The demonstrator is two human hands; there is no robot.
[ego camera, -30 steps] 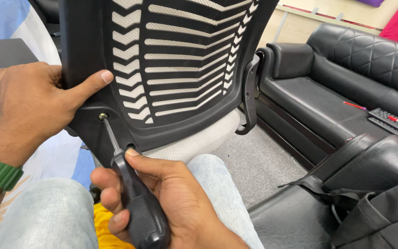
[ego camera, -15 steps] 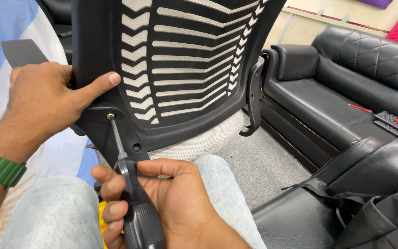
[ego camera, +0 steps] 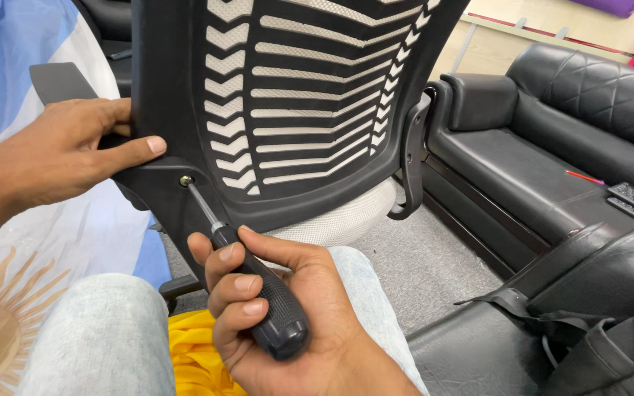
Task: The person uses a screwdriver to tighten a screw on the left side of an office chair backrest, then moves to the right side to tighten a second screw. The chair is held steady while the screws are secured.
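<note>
A black office chair back (ego camera: 288,110) with a slotted plastic frame over pale mesh stands right in front of me. My left hand (ego camera: 67,154) grips its left edge, thumb lying across the lower frame. My right hand (ego camera: 280,315) is closed around the black handle of a screwdriver (ego camera: 258,293). The metal shaft angles up and left, its tip seated in a brass-coloured screw (ego camera: 185,180) in the lower left corner of the frame.
A black leather sofa (ego camera: 552,147) stands at the right with a red pen and a remote on it. A black bag (ego camera: 596,323) lies at the lower right. My knees in light jeans and yellow cloth (ego camera: 192,352) fill the bottom. Blue-and-white fabric (ego camera: 31,242) hangs at left.
The view has shifted, so chair and hands sit further right and higher in frame. My right hand has turned on the screwdriver handle; the tip stays in the screw.
</note>
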